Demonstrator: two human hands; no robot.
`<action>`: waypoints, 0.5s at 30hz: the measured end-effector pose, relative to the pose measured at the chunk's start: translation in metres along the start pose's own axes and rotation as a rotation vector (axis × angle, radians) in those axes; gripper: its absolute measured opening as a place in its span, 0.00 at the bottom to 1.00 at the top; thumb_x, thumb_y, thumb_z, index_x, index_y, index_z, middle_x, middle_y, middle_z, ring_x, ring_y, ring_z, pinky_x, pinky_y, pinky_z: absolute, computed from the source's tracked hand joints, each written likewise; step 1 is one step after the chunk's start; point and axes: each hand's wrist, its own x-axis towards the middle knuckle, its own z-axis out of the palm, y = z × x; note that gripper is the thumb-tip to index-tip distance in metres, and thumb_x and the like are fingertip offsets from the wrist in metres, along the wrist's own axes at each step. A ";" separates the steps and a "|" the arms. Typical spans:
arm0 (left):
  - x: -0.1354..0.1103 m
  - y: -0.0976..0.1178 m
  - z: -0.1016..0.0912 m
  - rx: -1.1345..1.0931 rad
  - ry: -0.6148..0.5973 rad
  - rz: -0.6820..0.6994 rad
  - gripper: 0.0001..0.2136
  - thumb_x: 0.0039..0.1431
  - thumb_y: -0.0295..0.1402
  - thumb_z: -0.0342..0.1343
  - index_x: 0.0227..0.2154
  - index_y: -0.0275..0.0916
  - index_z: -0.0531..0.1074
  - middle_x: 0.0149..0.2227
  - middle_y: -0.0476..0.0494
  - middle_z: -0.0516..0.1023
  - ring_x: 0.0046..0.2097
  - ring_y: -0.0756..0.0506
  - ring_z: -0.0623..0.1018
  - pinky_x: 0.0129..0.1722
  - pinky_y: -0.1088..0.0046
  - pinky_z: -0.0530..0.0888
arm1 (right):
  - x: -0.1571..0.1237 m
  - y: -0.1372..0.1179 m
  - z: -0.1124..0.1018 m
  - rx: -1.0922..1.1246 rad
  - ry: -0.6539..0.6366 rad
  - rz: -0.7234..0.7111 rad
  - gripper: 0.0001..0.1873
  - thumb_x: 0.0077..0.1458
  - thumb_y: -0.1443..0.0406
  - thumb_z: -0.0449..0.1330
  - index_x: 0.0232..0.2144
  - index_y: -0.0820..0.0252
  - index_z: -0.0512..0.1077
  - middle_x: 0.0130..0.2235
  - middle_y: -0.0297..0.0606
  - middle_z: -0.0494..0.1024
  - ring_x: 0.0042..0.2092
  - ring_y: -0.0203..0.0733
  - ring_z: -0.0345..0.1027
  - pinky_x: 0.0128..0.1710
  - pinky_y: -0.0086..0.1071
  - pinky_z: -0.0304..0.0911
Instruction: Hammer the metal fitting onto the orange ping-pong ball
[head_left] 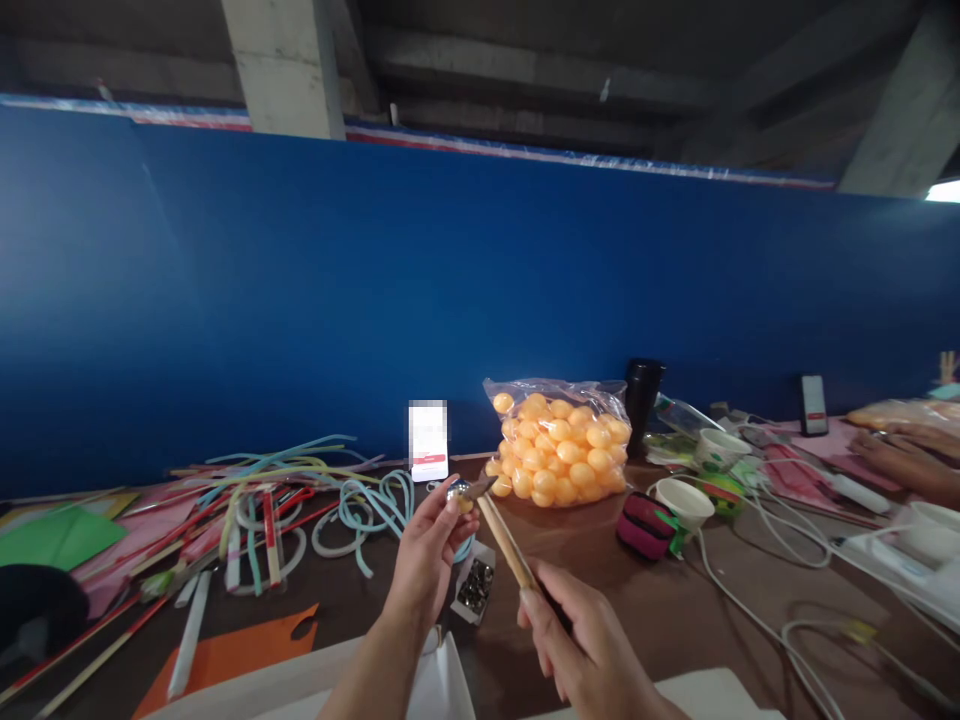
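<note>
My left hand (pixel 431 550) is closed around a small shiny round piece (pixel 459 492), silvery on top and yellowish below. Its exact kind is not clear. In my right hand (pixel 574 635) is the wooden handle of a small hammer (pixel 506 540). The hammer's dark, narrow head is right beside the round piece; whether they touch I cannot tell. Just below and between my hands, a small open box (pixel 475 585) holds many little dark metal pieces. Behind the hammer stands a clear plastic bag (pixel 559 450) full of orange-yellow balls.
A lit phone (pixel 429 440) leans against the blue partition (pixel 375 280). Tubes and strips (pixel 262 510) pile up at left, near orange paper (pixel 232 655). To the right are a maroon pouch (pixel 645 525), a paper cup (pixel 684 503), white cables (pixel 739 610) and another person's hands (pixel 907 460).
</note>
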 end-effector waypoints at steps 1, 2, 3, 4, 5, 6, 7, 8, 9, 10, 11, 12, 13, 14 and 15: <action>0.000 0.000 0.000 0.008 0.003 0.001 0.21 0.47 0.33 0.67 0.46 0.38 0.75 0.38 0.42 0.81 0.34 0.50 0.79 0.38 0.74 0.76 | 0.000 0.000 0.000 0.003 0.012 0.004 0.20 0.64 0.51 0.47 0.31 0.58 0.66 0.22 0.29 0.67 0.16 0.30 0.57 0.14 0.22 0.53; 0.000 0.000 0.000 0.015 0.009 0.003 0.21 0.47 0.33 0.67 0.47 0.38 0.75 0.38 0.42 0.81 0.34 0.50 0.79 0.38 0.74 0.75 | 0.000 0.000 0.001 0.007 0.024 0.012 0.20 0.65 0.51 0.47 0.31 0.58 0.66 0.22 0.28 0.66 0.16 0.30 0.56 0.14 0.22 0.52; 0.000 0.000 0.000 0.024 0.014 0.005 0.22 0.47 0.33 0.67 0.47 0.38 0.75 0.37 0.42 0.81 0.33 0.50 0.79 0.38 0.74 0.75 | 0.000 0.000 0.001 0.008 0.031 0.020 0.20 0.65 0.51 0.47 0.31 0.58 0.66 0.21 0.28 0.65 0.15 0.30 0.55 0.13 0.23 0.52; 0.000 0.000 0.000 0.034 0.019 0.007 0.22 0.47 0.34 0.67 0.47 0.38 0.75 0.37 0.42 0.81 0.34 0.50 0.79 0.38 0.73 0.75 | 0.000 -0.001 0.001 0.006 0.031 0.024 0.20 0.65 0.51 0.47 0.30 0.58 0.66 0.20 0.28 0.65 0.15 0.30 0.55 0.14 0.23 0.52; 0.000 0.000 0.000 0.044 0.026 0.011 0.23 0.46 0.34 0.67 0.48 0.38 0.74 0.37 0.42 0.81 0.34 0.49 0.79 0.39 0.72 0.75 | 0.000 -0.001 0.001 0.000 0.034 0.020 0.20 0.64 0.51 0.47 0.30 0.58 0.66 0.21 0.28 0.66 0.15 0.30 0.55 0.14 0.23 0.52; 0.001 0.000 0.000 0.055 0.033 0.016 0.23 0.46 0.34 0.68 0.48 0.38 0.74 0.38 0.42 0.81 0.34 0.49 0.79 0.39 0.72 0.75 | 0.000 -0.002 0.001 -0.005 0.038 0.016 0.20 0.64 0.51 0.47 0.30 0.58 0.67 0.22 0.29 0.67 0.16 0.30 0.56 0.14 0.23 0.53; 0.001 -0.001 0.000 0.067 0.040 0.020 0.24 0.45 0.35 0.68 0.48 0.38 0.74 0.38 0.41 0.80 0.34 0.49 0.79 0.39 0.71 0.75 | 0.000 -0.002 0.001 -0.008 0.037 0.012 0.20 0.64 0.51 0.47 0.31 0.59 0.67 0.22 0.29 0.67 0.16 0.31 0.57 0.14 0.24 0.53; 0.001 -0.001 0.000 0.080 0.047 0.023 0.24 0.45 0.35 0.68 0.48 0.38 0.74 0.39 0.41 0.80 0.35 0.49 0.79 0.40 0.71 0.75 | 0.000 -0.002 0.001 -0.008 0.032 0.014 0.20 0.64 0.51 0.47 0.32 0.59 0.66 0.22 0.29 0.67 0.16 0.31 0.57 0.14 0.24 0.53; 0.001 -0.001 0.000 0.092 0.053 0.025 0.24 0.45 0.35 0.68 0.48 0.38 0.74 0.39 0.41 0.80 0.35 0.49 0.79 0.40 0.71 0.75 | 0.000 -0.002 0.001 -0.006 0.025 0.019 0.20 0.65 0.51 0.46 0.32 0.58 0.66 0.21 0.28 0.66 0.16 0.31 0.57 0.14 0.23 0.53; 0.001 -0.001 0.000 0.104 0.054 0.027 0.24 0.46 0.35 0.68 0.48 0.39 0.74 0.40 0.41 0.80 0.35 0.49 0.79 0.40 0.71 0.75 | 0.000 -0.002 0.002 -0.002 0.017 0.028 0.20 0.65 0.51 0.46 0.32 0.58 0.66 0.20 0.28 0.65 0.16 0.31 0.57 0.14 0.23 0.53; 0.001 -0.002 0.000 0.113 0.054 0.031 0.24 0.46 0.35 0.68 0.48 0.39 0.74 0.40 0.41 0.80 0.35 0.49 0.79 0.41 0.71 0.74 | 0.000 -0.001 0.002 0.001 0.012 0.038 0.20 0.65 0.51 0.46 0.31 0.58 0.65 0.19 0.27 0.64 0.16 0.31 0.56 0.14 0.23 0.52; 0.001 -0.002 0.000 0.120 0.052 0.033 0.24 0.46 0.35 0.67 0.48 0.39 0.74 0.41 0.41 0.79 0.35 0.49 0.79 0.41 0.71 0.74 | 0.000 -0.001 0.002 0.002 0.012 0.046 0.20 0.65 0.51 0.46 0.30 0.58 0.65 0.19 0.26 0.63 0.16 0.31 0.55 0.14 0.23 0.52; 0.002 -0.002 0.000 0.126 0.052 0.035 0.23 0.46 0.35 0.67 0.48 0.38 0.74 0.42 0.42 0.79 0.35 0.50 0.79 0.41 0.71 0.74 | 0.000 0.000 0.002 0.001 0.022 0.051 0.20 0.65 0.51 0.46 0.30 0.57 0.65 0.19 0.26 0.63 0.16 0.31 0.55 0.14 0.23 0.52; 0.002 -0.002 0.000 0.130 0.055 0.035 0.23 0.46 0.35 0.67 0.48 0.38 0.74 0.42 0.42 0.79 0.35 0.50 0.79 0.41 0.71 0.74 | 0.000 0.000 0.002 0.001 0.035 0.055 0.20 0.64 0.51 0.47 0.29 0.57 0.65 0.19 0.27 0.64 0.16 0.31 0.55 0.14 0.23 0.52; 0.002 -0.002 0.001 0.133 0.060 0.033 0.23 0.46 0.35 0.67 0.47 0.38 0.74 0.42 0.42 0.79 0.35 0.50 0.79 0.41 0.71 0.74 | 0.000 0.000 0.002 0.003 0.045 0.057 0.20 0.64 0.51 0.47 0.29 0.58 0.65 0.20 0.27 0.64 0.16 0.31 0.55 0.14 0.23 0.51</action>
